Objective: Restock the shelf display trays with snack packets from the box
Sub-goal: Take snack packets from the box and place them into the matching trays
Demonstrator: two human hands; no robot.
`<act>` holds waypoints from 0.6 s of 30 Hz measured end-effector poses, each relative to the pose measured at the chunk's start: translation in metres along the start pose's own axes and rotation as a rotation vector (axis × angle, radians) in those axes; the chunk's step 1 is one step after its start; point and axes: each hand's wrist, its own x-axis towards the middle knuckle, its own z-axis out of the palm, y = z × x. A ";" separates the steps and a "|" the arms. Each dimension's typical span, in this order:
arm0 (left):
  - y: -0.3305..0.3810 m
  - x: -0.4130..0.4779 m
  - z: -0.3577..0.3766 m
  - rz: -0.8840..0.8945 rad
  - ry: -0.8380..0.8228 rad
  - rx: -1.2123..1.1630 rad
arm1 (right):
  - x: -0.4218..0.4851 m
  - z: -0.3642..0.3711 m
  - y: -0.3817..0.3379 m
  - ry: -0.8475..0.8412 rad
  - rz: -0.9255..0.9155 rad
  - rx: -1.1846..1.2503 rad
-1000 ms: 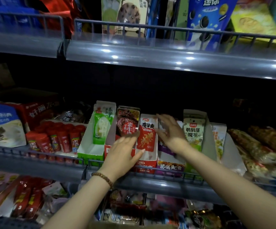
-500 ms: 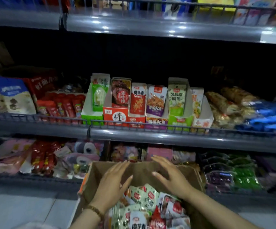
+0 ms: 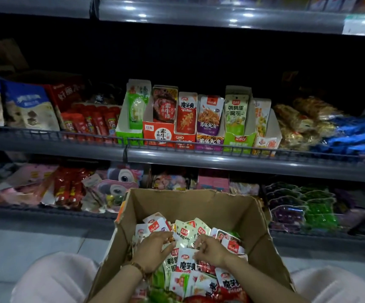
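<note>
1. The white-and-red snack packets (image 3: pixel 186 263) are heaped in the open brown cardboard box (image 3: pixel 253 215), below the cardboard display trays (image 3: pixel 158 132), probably for short reaches.
2. The left hand (image 3: pixel 153 251) and right hand (image 3: pixel 211 251) are curled into the heap; a grip cannot be told.

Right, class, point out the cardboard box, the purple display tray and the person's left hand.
cardboard box (image 3: pixel 188 206): head view, on its far inner wall.
purple display tray (image 3: pixel 209 142): head view, on its front panel.
left hand (image 3: pixel 153 250): head view, on the back of the hand.
</note>
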 end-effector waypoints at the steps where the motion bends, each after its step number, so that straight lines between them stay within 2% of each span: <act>1: -0.001 0.000 0.001 -0.002 0.000 -0.011 | 0.000 0.001 0.000 0.013 0.020 0.021; 6: 0.001 0.000 0.002 -0.001 0.009 -0.014 | 0.003 0.007 -0.002 0.036 0.099 -0.006; 8: 0.002 0.000 0.001 -0.008 -0.005 -0.063 | 0.001 0.006 -0.010 0.050 0.074 0.069; 12: 0.012 0.000 -0.010 -0.021 -0.059 -0.490 | -0.007 -0.019 -0.052 0.110 -0.068 0.394; 15: 0.024 0.005 -0.024 -0.020 -0.023 -0.804 | -0.009 -0.052 -0.087 0.112 -0.161 0.533; 18: 0.037 0.011 -0.049 -0.003 0.006 -0.916 | -0.008 -0.083 -0.116 0.189 -0.195 0.594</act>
